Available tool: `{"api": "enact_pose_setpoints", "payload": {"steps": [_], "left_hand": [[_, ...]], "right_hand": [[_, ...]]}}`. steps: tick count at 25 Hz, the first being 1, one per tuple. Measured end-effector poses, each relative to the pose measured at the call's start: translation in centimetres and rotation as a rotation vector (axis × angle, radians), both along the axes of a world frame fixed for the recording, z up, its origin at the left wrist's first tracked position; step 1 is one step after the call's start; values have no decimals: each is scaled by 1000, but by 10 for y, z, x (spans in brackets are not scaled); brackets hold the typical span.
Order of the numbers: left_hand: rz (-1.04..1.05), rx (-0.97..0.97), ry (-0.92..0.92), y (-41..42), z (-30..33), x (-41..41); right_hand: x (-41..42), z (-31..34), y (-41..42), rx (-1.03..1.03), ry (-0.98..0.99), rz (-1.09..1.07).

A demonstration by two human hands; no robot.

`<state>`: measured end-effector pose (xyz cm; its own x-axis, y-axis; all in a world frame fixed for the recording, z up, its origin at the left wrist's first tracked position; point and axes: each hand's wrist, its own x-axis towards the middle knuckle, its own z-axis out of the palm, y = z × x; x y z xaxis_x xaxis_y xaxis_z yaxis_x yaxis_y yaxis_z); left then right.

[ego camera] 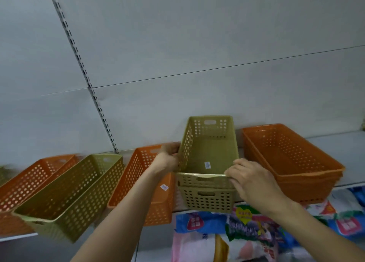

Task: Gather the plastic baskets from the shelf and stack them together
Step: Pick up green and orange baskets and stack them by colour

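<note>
Head view: 2 bare hands work at a white shelf (335,143) backed by a grey panel wall (197,44) with a slotted upright (83,68). Left hand (167,155) grips the left side wall of an olive-green perforated basket (209,149), fingers curled over its rim. Right hand (250,180) pinches the near rim of that basket at its right corner. This basket sits nested in a second olive-green basket (207,200), not fully seated; the lower one's handle slot shows below. A small sticker (207,165) lies on the upper basket's floor. Just left, touching the left forearm, stands an orange perforated basket (138,172); further left an olive-green basket (69,192), then another orange basket (29,180). Right of the held pair sits a stack of wide orange baskets (296,163). Below the shelf edge lie colourful plastic bags (246,222), print unreadable.
</note>
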<state>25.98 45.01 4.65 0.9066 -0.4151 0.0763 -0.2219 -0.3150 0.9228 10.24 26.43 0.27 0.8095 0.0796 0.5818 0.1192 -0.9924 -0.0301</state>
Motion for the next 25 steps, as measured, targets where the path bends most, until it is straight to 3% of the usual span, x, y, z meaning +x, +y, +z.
{"api": "enact_pose_setpoints", "payload": {"steps": [6, 11, 16, 20, 22, 25], "left_hand": [[-89, 15, 68, -15, -37, -38], [-91, 36, 82, -19, -39, -63], [-12, 120, -184, 33, -50, -93], [249, 182, -394, 100, -51, -86], [410, 315, -474, 145, -54, -72], [622, 825, -532, 219, -71, -40]], "right_hand": [[-27, 12, -34, 27, 135, -230], [-31, 9, -30, 173, 345, -196], [-23, 9, 17, 282, 126, 25], [9, 2, 78, 371, 165, 223], [29, -3, 106, 430, 242, 263], [60, -11, 134, 514, 396, 140]]}}
